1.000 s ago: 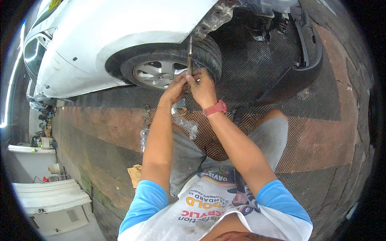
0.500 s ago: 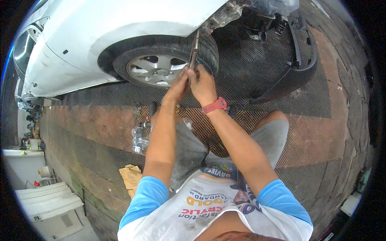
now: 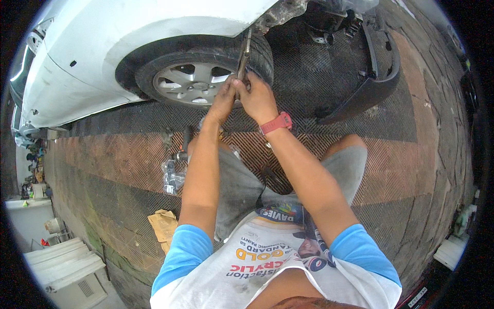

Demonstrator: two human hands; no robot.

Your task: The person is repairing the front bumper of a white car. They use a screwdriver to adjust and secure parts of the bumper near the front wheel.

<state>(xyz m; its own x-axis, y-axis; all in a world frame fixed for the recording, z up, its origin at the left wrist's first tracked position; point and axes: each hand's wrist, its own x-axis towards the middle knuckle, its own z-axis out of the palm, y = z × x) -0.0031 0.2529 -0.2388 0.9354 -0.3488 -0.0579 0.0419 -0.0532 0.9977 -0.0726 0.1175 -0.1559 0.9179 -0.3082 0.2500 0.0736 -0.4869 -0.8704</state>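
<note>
Both my hands are together at the front edge of a white car's fender (image 3: 154, 20), in front of the wheel (image 3: 198, 85). A slim grey metal hand tool (image 3: 244, 57), which looks like pliers, points up and away from me to the fender's lower corner. My right hand (image 3: 258, 100), with a red watch (image 3: 277, 123) at the wrist, is closed round the tool's near end. Pressed in beside it, my left hand (image 3: 221, 104) is closed on the same end. The fingers partly cover the handles, and the tip's contact with the fender edge is too small to make out.
A black bumper (image 3: 368, 87) lies on the mat at the right, by the car's uncovered front. Near my left knee are a clear plastic bag (image 3: 173, 177) and a dark-handled tool (image 3: 185, 144). Brown paper (image 3: 163, 226) lies by my left elbow.
The car, wheel and bumper appear slightly further left and higher as the view shifts. My hands keep hold of the tool, which stays at the fender corner.
</note>
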